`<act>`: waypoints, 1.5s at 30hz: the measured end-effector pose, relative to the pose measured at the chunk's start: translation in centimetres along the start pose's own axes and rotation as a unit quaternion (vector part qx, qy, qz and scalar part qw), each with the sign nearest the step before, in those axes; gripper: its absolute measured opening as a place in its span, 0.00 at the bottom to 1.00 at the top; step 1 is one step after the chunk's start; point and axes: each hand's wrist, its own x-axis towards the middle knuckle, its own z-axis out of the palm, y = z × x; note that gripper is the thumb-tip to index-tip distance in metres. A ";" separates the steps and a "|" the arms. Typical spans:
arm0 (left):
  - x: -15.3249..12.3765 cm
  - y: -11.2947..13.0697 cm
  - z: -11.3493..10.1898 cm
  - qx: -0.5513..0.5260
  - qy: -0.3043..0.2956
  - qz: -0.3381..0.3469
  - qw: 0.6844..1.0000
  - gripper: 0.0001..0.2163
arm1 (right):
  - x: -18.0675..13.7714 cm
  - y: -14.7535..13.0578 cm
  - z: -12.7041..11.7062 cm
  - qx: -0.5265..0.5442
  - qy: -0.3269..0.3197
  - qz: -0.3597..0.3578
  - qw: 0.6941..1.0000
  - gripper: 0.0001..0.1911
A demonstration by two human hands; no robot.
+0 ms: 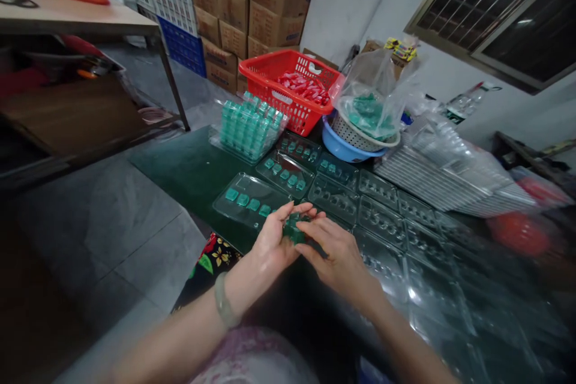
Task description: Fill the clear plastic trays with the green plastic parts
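Cupped palm up, my left hand [272, 245] holds several small green pieces [293, 230]; what kind they are cannot be made out. The thumb and fingers of my right hand [335, 252] touch these pieces, drawn together over the left palm; whether they pinch one is unclear. Just beyond my left hand lies a clear plastic tray [243, 183] with a row of green pieces [243, 200] in its hollows. Another clear tray [284, 161] behind it also has a green row. To the right, clear trays [382, 220] lie side by side with no green in their hollows.
A stack of filled trays [247, 132] stands at the table's back left. Behind are a red basket [292, 81] with red-wrapped pieces and a blue basin [339, 147] under a colander [360, 135] with bagged green pieces. Stacked clear trays [450, 171] lie at back right.
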 end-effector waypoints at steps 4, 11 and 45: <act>0.2 -0.2 -0.3 -0.012 0.007 -0.002 1.000 0.10 | -0.6 0.0 1.0 0.034 0.044 0.008 0.998 0.12; -0.1 -0.6 -0.6 0.003 0.056 -0.023 0.998 0.12 | -1.2 0.6 1.5 0.193 0.117 0.148 0.963 0.09; -1.2 -2.9 -3.1 0.393 -0.020 0.112 0.912 0.14 | -3.7 1.5 1.8 0.345 0.176 0.275 0.880 0.04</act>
